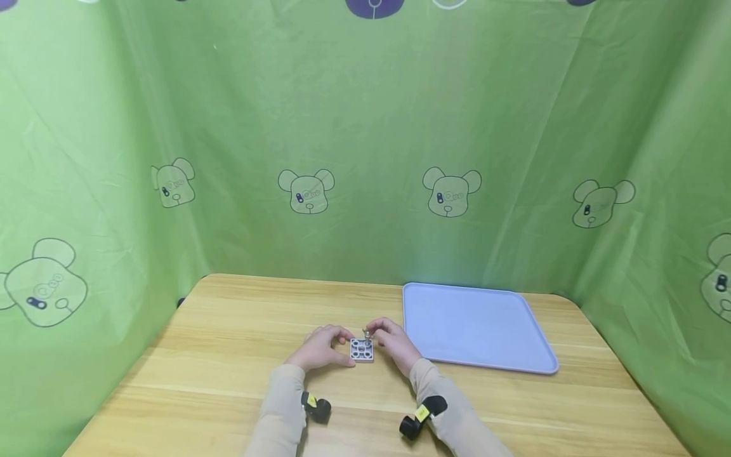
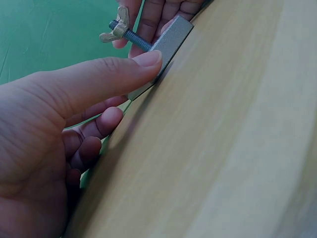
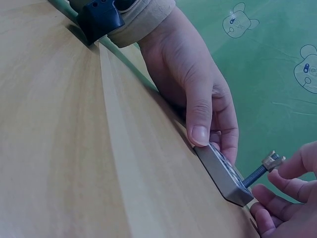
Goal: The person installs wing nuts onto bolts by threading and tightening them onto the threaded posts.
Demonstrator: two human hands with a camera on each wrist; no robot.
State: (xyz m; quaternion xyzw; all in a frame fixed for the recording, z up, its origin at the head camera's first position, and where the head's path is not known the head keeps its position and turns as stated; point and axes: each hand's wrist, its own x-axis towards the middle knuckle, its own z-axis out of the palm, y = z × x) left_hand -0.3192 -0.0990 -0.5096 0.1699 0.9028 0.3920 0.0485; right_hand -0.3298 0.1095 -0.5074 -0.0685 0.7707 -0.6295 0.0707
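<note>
A small square metal block (image 1: 362, 357) with several round holes in its top lies on the wooden table. My left hand (image 1: 322, 350) grips it from the left; its thumb (image 2: 147, 58) presses along the near side in the left wrist view. Out of one far-right hole stands a threaded bolt (image 3: 255, 176), upright from the block. A wing nut (image 2: 118, 29) sits near the bolt's top. My right hand (image 1: 394, 343) has its fingertips at the wing nut and pinches it. Part of that contact is hidden in the left wrist view.
To the right of my right hand lies a light-blue rectangular tray (image 1: 480, 327). A green curtain (image 1: 365, 241) with printed bear heads hangs behind the wooden table (image 1: 228, 381) and along both sides. Each forearm wears a black wrist camera.
</note>
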